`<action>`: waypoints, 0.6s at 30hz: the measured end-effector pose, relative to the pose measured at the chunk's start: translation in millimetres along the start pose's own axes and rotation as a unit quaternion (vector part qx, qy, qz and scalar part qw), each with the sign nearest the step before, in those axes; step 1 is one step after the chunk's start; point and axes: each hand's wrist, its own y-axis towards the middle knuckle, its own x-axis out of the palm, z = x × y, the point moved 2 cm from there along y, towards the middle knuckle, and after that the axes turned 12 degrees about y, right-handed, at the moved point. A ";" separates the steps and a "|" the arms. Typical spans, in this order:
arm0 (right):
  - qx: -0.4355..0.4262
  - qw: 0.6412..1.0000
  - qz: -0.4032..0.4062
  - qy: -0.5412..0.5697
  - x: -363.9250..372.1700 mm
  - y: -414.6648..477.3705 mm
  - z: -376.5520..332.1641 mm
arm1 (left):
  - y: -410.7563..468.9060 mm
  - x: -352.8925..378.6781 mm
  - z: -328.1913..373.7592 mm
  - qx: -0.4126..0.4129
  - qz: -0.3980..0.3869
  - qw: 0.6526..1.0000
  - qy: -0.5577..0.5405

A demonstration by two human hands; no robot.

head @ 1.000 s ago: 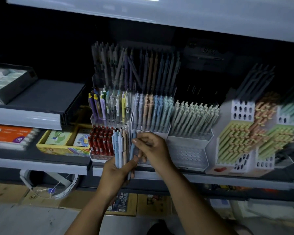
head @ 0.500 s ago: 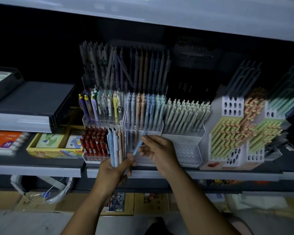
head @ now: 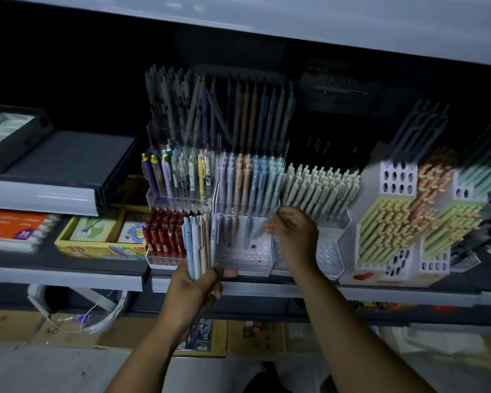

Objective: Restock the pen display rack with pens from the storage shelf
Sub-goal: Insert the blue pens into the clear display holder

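Observation:
My left hand (head: 197,287) grips a bundle of pastel pens (head: 196,245), blue, white and peach, held upright in front of the clear tiered pen rack (head: 238,259). My right hand (head: 294,236) pinches a single light blue pen (head: 260,229) and holds it tilted over the rack's lowest perforated tier, where a few pens stand in holes. The tiers above are packed with pastel pens (head: 250,180).
Red pens (head: 165,235) fill the holder left of the bundle. A white holder of pale green pens (head: 321,188) and slanted racks of green and peach pens (head: 403,222) stand to the right. A yellow box (head: 97,245) sits at left. Cardboard boxes lie below the shelf.
My right hand drew one blue pen from the bundle and carried it rightward to the lowest tier. The left hand kept its hold on the bundle.

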 end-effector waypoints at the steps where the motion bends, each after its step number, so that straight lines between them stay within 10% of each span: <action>1: -0.002 1.000 -0.009 -0.013 1.8 0.5 2.0 | 0.4 -1.2 -0.9 0.000 0.002 1.000 0.001; 18: -0.076 0.981 -0.081 -0.162 9.2 15.5 11.0 | -2.6 -5.1 7.5 -0.002 0.023 1.000 -0.002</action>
